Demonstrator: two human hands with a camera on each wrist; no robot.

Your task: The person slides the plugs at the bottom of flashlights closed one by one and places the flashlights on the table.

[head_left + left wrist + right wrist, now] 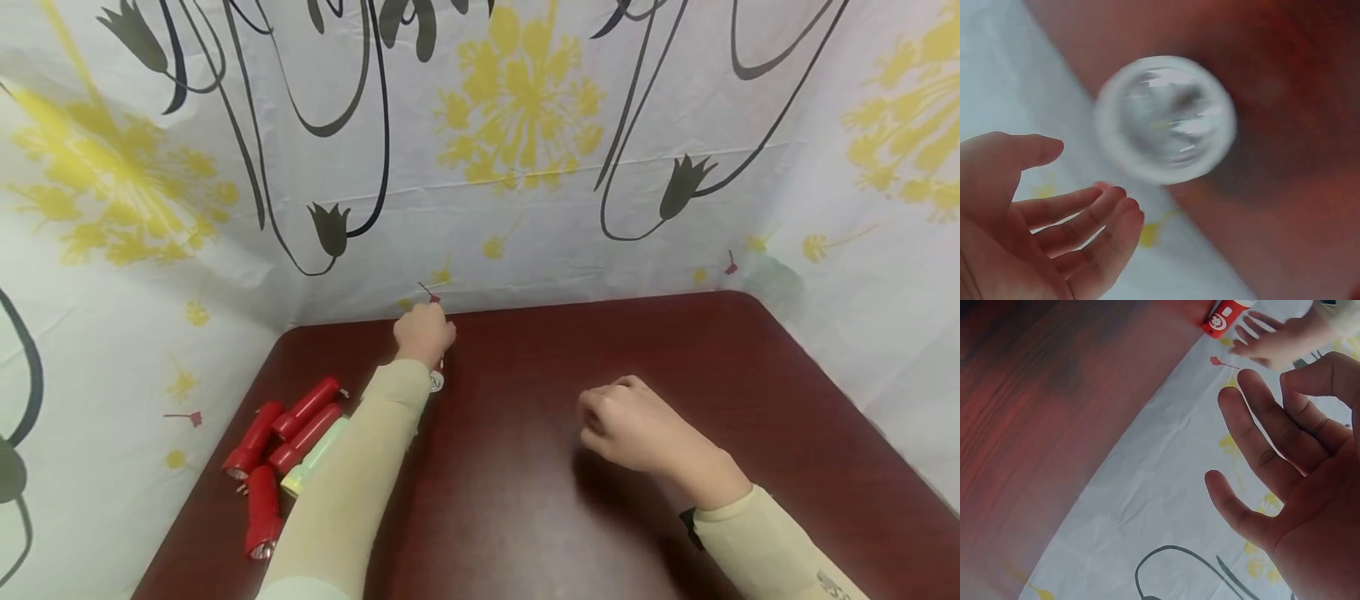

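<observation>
My left hand (423, 332) reaches to the far edge of the table, its fingers loosely bent and holding nothing in the left wrist view. Close beside it stands a red drink can (1219, 324) with white lettering. From above, in the left wrist view, the can's round silver top (1166, 119) is blurred and lies just beyond the fingertips. In the head view my left wrist and sleeve hide most of the can. My right hand (624, 423) hovers over the middle right of the table, thumb and index finger bent toward each other, with nothing in it.
At the table's left lie several red flashlights (306, 408) and a pale green flashlight (318, 454), which my left sleeve partly covers. The dark red-brown table (510, 500) meets white patterned sheeting (540, 242) at the back and on both sides.
</observation>
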